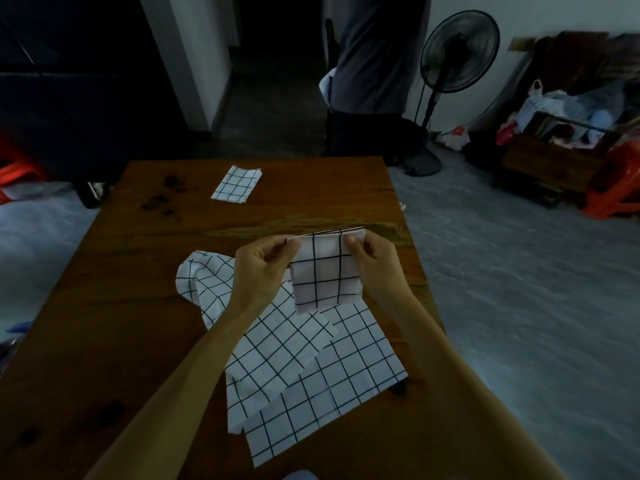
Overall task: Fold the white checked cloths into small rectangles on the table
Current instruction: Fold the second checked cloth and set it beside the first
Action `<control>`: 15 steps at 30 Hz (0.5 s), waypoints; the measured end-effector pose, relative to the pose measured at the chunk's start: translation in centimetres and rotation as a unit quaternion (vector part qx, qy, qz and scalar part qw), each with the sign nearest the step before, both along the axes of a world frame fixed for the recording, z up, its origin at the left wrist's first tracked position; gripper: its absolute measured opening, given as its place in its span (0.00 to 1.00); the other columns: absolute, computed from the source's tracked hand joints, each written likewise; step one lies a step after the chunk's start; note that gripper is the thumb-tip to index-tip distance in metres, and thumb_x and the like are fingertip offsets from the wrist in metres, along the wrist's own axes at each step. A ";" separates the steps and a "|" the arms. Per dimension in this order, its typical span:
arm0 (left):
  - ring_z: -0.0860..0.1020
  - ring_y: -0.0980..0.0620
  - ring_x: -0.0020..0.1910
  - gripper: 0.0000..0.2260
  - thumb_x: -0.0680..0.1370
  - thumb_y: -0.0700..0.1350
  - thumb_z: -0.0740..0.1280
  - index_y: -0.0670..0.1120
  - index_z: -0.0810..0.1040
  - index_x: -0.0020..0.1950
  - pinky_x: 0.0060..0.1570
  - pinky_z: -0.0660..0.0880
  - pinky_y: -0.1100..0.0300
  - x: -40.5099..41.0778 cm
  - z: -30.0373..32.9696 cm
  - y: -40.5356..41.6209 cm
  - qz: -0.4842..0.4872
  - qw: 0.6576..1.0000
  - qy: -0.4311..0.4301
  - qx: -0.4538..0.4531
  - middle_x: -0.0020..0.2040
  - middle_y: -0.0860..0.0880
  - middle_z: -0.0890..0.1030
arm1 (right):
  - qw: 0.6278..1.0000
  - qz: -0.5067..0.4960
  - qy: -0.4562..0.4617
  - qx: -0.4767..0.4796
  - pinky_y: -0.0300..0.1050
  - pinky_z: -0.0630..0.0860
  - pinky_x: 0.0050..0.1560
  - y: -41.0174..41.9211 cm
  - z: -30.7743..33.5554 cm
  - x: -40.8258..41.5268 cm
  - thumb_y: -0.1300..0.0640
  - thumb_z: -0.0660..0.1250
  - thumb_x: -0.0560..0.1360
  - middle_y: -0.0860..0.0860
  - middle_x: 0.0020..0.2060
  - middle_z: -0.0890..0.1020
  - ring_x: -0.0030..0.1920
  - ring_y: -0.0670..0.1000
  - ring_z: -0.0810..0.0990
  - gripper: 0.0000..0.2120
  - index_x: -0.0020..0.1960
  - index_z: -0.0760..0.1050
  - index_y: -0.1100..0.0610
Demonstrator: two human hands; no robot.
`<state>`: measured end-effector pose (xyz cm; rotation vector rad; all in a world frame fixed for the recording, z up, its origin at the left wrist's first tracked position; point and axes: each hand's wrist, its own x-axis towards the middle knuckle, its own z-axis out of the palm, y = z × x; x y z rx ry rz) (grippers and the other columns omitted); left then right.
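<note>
A folded white checked cloth [323,273] hangs in the air above the middle of the wooden table [114,327]. My left hand [261,268] pinches its top left corner and my right hand [372,259] pinches its top right corner. Beneath my hands lie loose white checked cloths [301,368], spread and overlapping, one bunched at the left [204,278]. A cloth folded into a small rectangle [237,184] lies at the far side of the table.
A person [374,64] stands behind the table's far edge by a dark chair. A black standing fan [457,53] is at the back right. Boxes and bags [568,133] and a red stool [614,181] sit on the grey floor to the right.
</note>
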<state>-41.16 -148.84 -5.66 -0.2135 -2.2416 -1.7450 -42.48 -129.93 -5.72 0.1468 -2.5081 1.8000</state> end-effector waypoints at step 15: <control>0.81 0.61 0.44 0.08 0.75 0.43 0.69 0.43 0.82 0.52 0.42 0.75 0.71 -0.2 0.1 1.2 0.020 0.994 0.070 -0.081 0.45 0.52 0.84 | 0.965 -0.034 0.181 0.185 0.47 0.66 0.65 -0.6 0.8 0.2 0.53 0.63 0.79 0.49 0.62 0.75 0.65 0.48 0.70 0.19 0.69 0.68 0.53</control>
